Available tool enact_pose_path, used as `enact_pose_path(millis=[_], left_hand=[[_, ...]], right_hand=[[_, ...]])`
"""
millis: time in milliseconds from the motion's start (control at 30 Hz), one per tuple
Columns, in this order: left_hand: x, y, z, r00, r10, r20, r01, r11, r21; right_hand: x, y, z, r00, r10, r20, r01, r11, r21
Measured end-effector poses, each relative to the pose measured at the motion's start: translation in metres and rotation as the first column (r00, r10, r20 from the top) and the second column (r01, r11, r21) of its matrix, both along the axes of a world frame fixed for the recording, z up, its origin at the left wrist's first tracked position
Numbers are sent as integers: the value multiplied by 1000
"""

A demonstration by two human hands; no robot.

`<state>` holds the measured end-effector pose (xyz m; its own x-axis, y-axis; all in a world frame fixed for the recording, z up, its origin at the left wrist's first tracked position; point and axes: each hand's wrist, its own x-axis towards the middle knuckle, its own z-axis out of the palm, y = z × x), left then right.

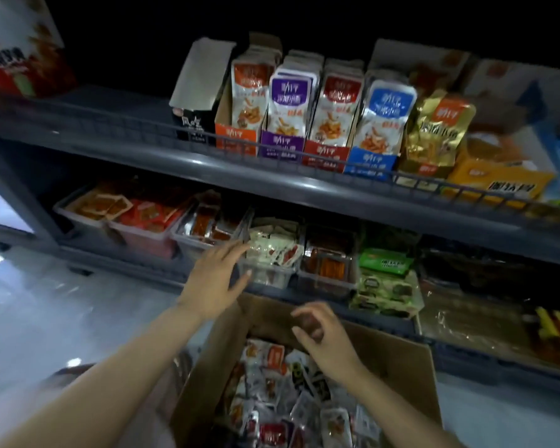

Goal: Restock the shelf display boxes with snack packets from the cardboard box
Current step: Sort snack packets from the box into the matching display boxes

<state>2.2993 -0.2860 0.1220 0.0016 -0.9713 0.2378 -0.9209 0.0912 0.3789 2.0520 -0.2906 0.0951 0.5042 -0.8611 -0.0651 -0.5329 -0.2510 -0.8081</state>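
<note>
A brown cardboard box (398, 360) stands open at the bottom centre, filled with several small snack packets (272, 376). My left hand (217, 279) reaches forward with fingers spread, empty, its fingertips at the rim of a clear plastic display box (265, 276) on the lower shelf that holds white-and-red packets (272, 247). My right hand (320, 331) hovers over the far end of the cardboard box with fingers curled and apart, holding nothing that I can see.
The lower shelf carries more clear bins (143, 234) of red packets to the left and an orange-stick bin (327, 266) and green packs (385, 263) to the right. The upper shelf (143, 150) holds upright display cartons (282, 147) of packets behind a wire rail.
</note>
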Motion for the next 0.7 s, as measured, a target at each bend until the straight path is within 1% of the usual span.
enact_pose_path(millis=[67,100,167,267,333,400,467,500,533,600,667,700], left_hand=[[-2,18,-33,991,128,-22,-119,961,251],[-4,27,-47,985,172,-16,-157,927,340],[-9,41,-69,971,236,-31,-199,876,439],[-12,56,-91,942,327,-80,-241,822,517],[-10,65,-102,925,366,-98,-247,779,576],[-8,72,-111,922,371,-108,-233,757,611],[-6,77,-118,918,379,-121,-233,759,608],[-6,77,-121,914,386,-126,-239,762,602],[-7,78,-124,910,393,-132,-247,769,589],[-8,78,-129,905,403,-140,-261,783,564],[-8,78,-131,896,412,-164,-263,792,552],[-8,78,-131,892,415,-178,-261,794,549]], right_hand=[[-13,3,-48,990,15,-138,4,991,136],[-18,3,-72,978,34,-207,5,983,184],[-24,4,-112,954,38,-296,55,952,302],[-25,11,-147,959,10,-285,138,858,495],[-19,13,-163,972,7,-237,137,800,584],[-6,15,-178,982,17,-187,115,733,670],[10,16,-197,990,23,-140,91,656,749],[19,16,-207,989,19,-145,100,631,769],[26,17,-217,984,29,-178,121,629,768],[36,19,-231,969,50,-240,149,656,740],[42,26,-235,964,58,-261,156,670,725],[44,30,-240,953,63,-297,177,679,713]])
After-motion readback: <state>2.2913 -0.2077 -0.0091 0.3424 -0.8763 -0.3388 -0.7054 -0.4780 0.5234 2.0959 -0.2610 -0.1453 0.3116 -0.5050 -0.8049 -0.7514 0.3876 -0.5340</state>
